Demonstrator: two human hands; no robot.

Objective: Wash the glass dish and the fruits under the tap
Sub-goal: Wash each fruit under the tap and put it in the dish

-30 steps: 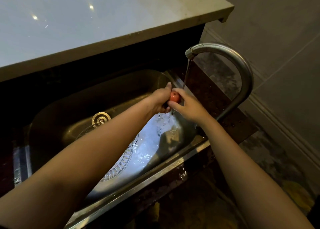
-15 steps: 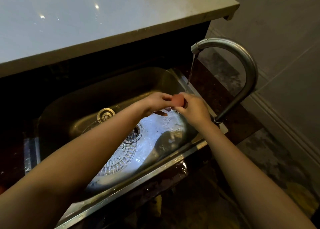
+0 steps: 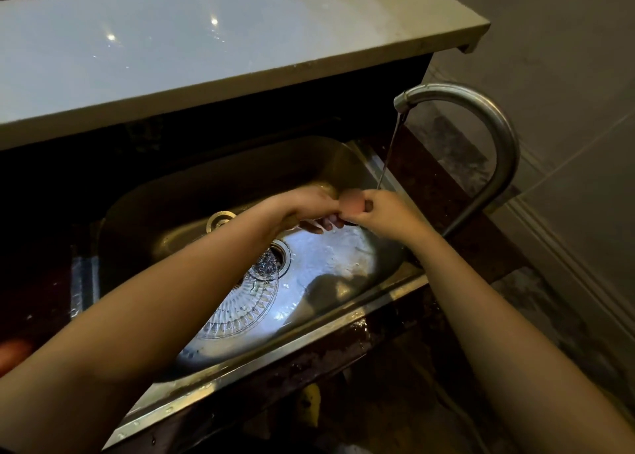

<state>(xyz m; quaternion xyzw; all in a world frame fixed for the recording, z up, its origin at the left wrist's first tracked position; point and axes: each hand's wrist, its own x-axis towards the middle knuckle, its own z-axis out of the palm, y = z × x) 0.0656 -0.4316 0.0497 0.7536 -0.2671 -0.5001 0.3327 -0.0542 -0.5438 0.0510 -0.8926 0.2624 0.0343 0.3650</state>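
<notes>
A small red fruit sits between both hands over the steel sink. My left hand wraps it from the left and my right hand pinches it from the right. A thin stream of water falls from the curved tap onto the fruit and my right hand. The patterned glass dish lies flat on the sink floor, partly under my left forearm.
A pale stone counter overhangs the sink's far side. The drain strainer sits beside the dish. Another reddish fruit lies on the dark surface at the far left. A tiled wall stands to the right.
Both hands with the fruit have stayed under the stream, turning it slightly. The view has shifted, so the sink and the dish show more to the right.
</notes>
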